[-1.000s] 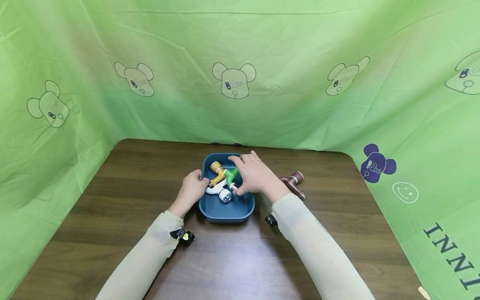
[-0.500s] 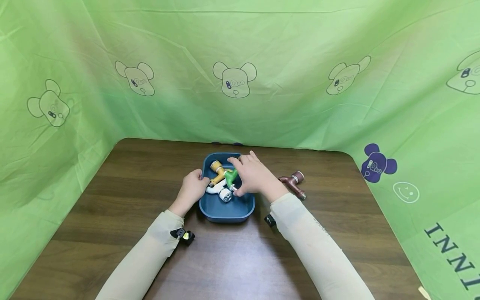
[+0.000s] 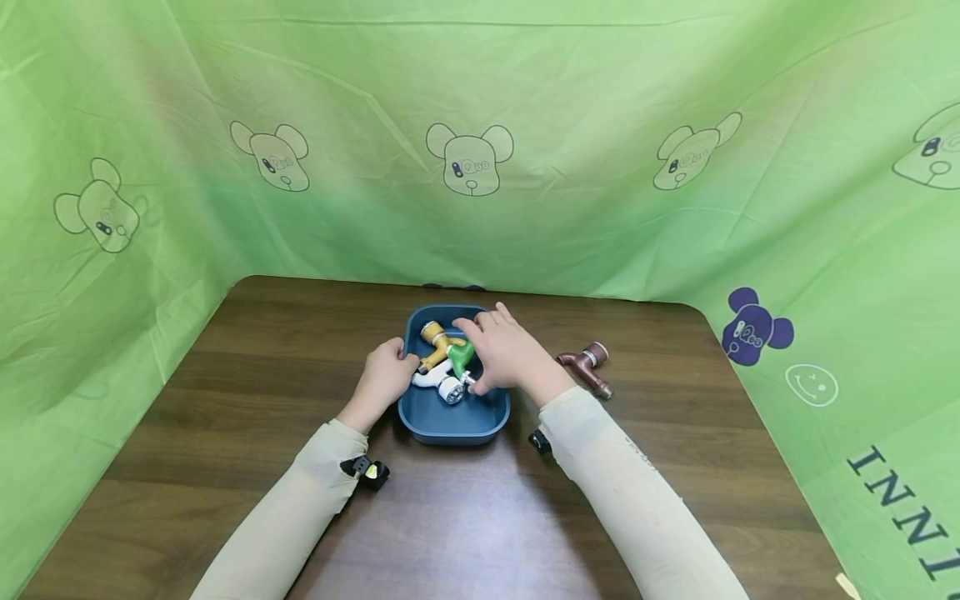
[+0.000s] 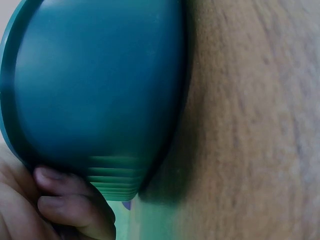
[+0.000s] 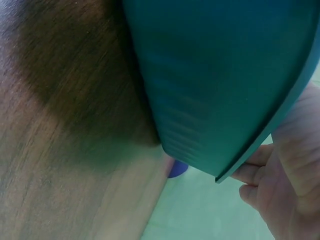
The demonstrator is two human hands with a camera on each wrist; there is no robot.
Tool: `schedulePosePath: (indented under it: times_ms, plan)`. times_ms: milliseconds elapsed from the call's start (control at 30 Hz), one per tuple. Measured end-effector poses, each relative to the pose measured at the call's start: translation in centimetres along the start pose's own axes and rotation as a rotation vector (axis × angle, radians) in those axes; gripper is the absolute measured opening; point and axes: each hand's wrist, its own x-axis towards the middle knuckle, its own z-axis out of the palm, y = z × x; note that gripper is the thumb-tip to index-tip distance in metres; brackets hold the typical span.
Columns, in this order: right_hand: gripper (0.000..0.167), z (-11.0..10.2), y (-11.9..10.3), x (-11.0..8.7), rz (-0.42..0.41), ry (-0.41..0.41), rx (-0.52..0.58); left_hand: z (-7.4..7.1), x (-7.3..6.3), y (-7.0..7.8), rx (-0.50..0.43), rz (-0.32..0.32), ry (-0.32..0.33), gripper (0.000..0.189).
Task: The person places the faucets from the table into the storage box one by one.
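A blue plastic bin (image 3: 453, 433) stands on the table, with a yellow faucet (image 3: 438, 354), a white faucet (image 3: 431, 377) and a green faucet (image 3: 460, 355) inside. My left hand (image 3: 385, 372) grips its left rim; in the left wrist view, curled fingers (image 4: 70, 200) press under that rim. Over the right side, my right hand (image 3: 510, 350) is spread around the green faucet, its thumb tip at the silver end and its index finger beyond the green body. Part of that faucet is hidden behind the hand. The right wrist view shows the bin's outer wall (image 5: 210, 85) and loosely bent fingers past the rim.
A maroon faucet (image 3: 588, 367) lies on the brown wooden table (image 3: 660, 467), right of the bin. Green printed cloth (image 3: 360, 225) hangs behind the table and along both sides.
The green faucet has shifted slightly down toward the white one, with its silver end lower. My right hand has barely moved; my left hand stays on the bin's rim.
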Motion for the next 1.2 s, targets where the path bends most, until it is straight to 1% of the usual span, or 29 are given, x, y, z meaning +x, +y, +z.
schedulePosePath:
  times_ms: [200,400,867,1200]
  plan:
    - [0.115,0.17,-0.07,0.12,-0.009,-0.001,-0.035,0.05,0.06,-0.12,0.001,0.008,0.009,0.026]
    - [0.114,0.26,-0.25,0.28,-0.013,-0.003,-0.056,0.1,0.07,-0.16,-0.005,0.002,0.009,0.026]
    - [0.113,0.65,-0.18,0.58,-0.001,-0.049,-0.115,-0.01,-0.02,0.06,0.001,-0.007,0.004,0.027]
    - [0.113,0.56,-0.27,0.86,0.007,-0.086,-0.138,0.04,0.02,0.01,0.006,0.001,0.008,0.027]
